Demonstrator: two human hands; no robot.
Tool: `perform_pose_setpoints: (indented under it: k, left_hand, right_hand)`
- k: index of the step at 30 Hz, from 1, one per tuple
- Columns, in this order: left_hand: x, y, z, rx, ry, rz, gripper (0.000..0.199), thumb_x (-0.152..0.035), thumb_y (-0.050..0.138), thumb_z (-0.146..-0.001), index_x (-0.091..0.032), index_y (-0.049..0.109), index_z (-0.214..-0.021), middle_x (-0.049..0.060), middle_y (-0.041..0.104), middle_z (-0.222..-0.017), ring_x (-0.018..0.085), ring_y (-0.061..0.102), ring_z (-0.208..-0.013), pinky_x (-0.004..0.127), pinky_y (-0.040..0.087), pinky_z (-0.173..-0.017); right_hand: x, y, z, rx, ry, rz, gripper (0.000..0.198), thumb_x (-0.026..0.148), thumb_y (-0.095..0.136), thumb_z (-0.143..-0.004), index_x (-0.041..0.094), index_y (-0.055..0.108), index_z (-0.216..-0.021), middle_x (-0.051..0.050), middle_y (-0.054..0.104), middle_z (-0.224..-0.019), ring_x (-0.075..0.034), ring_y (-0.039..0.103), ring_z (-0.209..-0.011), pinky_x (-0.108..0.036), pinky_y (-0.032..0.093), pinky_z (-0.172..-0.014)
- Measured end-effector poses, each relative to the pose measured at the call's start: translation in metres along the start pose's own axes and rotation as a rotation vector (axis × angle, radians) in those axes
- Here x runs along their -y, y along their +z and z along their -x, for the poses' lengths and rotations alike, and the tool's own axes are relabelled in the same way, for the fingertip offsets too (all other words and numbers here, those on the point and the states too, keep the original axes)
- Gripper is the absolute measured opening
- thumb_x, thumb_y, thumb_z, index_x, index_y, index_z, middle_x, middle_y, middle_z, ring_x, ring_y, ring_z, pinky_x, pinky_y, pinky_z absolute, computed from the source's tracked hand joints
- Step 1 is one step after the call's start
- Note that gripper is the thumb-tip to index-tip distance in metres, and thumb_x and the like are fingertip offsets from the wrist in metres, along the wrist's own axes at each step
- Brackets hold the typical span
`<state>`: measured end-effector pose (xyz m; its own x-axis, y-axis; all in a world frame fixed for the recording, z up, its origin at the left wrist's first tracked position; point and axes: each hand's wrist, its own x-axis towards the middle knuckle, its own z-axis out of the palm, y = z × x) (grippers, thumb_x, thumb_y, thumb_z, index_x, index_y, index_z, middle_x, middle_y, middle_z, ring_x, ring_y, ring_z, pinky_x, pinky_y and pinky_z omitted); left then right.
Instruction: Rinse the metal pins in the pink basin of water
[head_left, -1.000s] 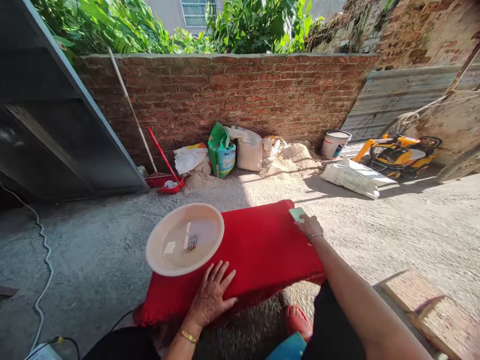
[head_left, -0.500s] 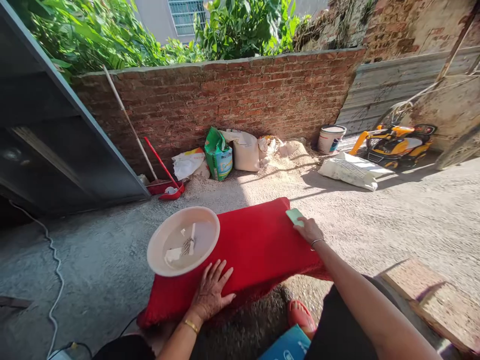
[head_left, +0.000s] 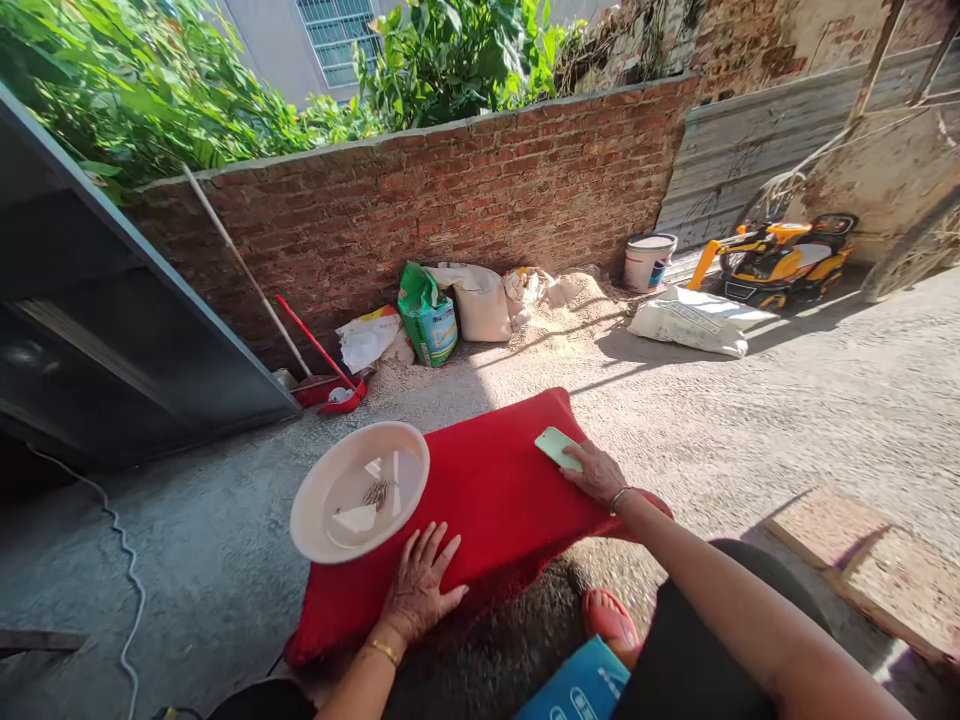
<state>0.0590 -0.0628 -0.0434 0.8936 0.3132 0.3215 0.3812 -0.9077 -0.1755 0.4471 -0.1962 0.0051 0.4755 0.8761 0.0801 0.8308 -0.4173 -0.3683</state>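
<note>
A bench or low table draped in a red cloth (head_left: 495, 450) stands before me. On its left end sits a pale pink plastic basin (head_left: 311, 515) of clear water, with a small dark clump and bright reflections inside. My left hand (head_left: 421, 588) lies palm down on the cloth just below the basin's rim, fingers spread, holding nothing. At the right end, my right hand (head_left: 596, 474) grips one end of a pale green phone (head_left: 555, 445). The phone is over the cloth; I cannot tell whether it touches it. A blue printed box or bag (head_left: 581, 685) is at my feet.
Along the brick wall (head_left: 450, 200) stand a green bag (head_left: 426, 315), sacks (head_left: 480, 305), a gravel pile and a bucket (head_left: 649, 262). A red dustpan (head_left: 343, 398) is left, a yellow toy excavator (head_left: 787, 262) right. Bricks (head_left: 829, 528) lie near my right knee.
My right hand has moved left with the phone, from the cloth's right edge to farther over the cloth. My left hand stays flat. The view has shifted slightly.
</note>
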Motion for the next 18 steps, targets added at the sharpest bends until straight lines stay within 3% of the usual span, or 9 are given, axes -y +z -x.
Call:
perform_pose_setpoints:
  k: [4, 7, 10, 15, 18]
  left_hand:
    - [-0.001, -0.001, -0.001, 0.019, -0.004, -0.001, 0.072, -0.050, 0.063, -0.073, -0.029, 0.042, -0.139, 0.008, 0.040, -0.145, 0.029, 0.034, -0.134, 0.047, 0.025, -0.109]
    - [-0.002, -0.002, -0.001, 0.036, -0.009, -0.010, 0.074, -0.050, 0.063, -0.073, -0.028, 0.041, -0.140, 0.009, 0.040, -0.145, 0.029, 0.034, -0.134, 0.048, 0.025, -0.109]
    - [-0.002, -0.002, -0.001, 0.051, -0.011, -0.013, 0.074, -0.050, 0.064, -0.072, -0.029, 0.042, -0.139, 0.009, 0.039, -0.146, 0.030, 0.034, -0.134, 0.048, 0.025, -0.109]
    - [0.000, -0.002, -0.001, 0.047, 0.000, -0.014, 0.074, -0.051, 0.063, -0.073, -0.028, 0.041, -0.140, 0.010, 0.040, -0.146, 0.030, 0.035, -0.133, 0.048, 0.025, -0.109]
    - [0.000, -0.003, -0.001, 0.049, 0.009, -0.021, 0.075, -0.053, 0.062, -0.073, -0.027, 0.041, -0.140, 0.011, 0.040, -0.145, 0.030, 0.036, -0.133, 0.048, 0.025, -0.109]
  right_hand:
    - [-0.032, -0.019, -0.011, -0.104, 0.399, -0.012, 0.042, 0.046, 0.052, -0.087, 0.025, 0.055, -0.123, -0.010, 0.051, -0.107, -0.021, 0.058, -0.088, -0.032, 0.043, -0.077]
    - [-0.026, -0.022, -0.017, -0.144, 0.455, -0.078, 0.043, 0.046, 0.052, -0.087, 0.022, 0.055, -0.123, -0.011, 0.050, -0.107, -0.021, 0.058, -0.089, -0.032, 0.043, -0.076]
    - [0.017, -0.005, -0.016, -0.103, 0.243, -0.121, 0.040, 0.045, 0.056, -0.086, 0.026, 0.056, -0.121, -0.008, 0.050, -0.109, -0.019, 0.056, -0.091, -0.028, 0.042, -0.076]
    - [0.115, 0.044, 0.005, 0.063, -0.370, -0.103, 0.039, 0.042, 0.061, -0.082, 0.025, 0.058, -0.117, -0.007, 0.052, -0.107, -0.020, 0.052, -0.093, -0.029, 0.040, -0.081]
    - [0.137, 0.058, 0.013, 0.098, -0.537, -0.033, 0.041, 0.044, 0.061, -0.081, 0.025, 0.058, -0.117, -0.008, 0.052, -0.109, -0.022, 0.050, -0.096, -0.032, 0.039, -0.085]
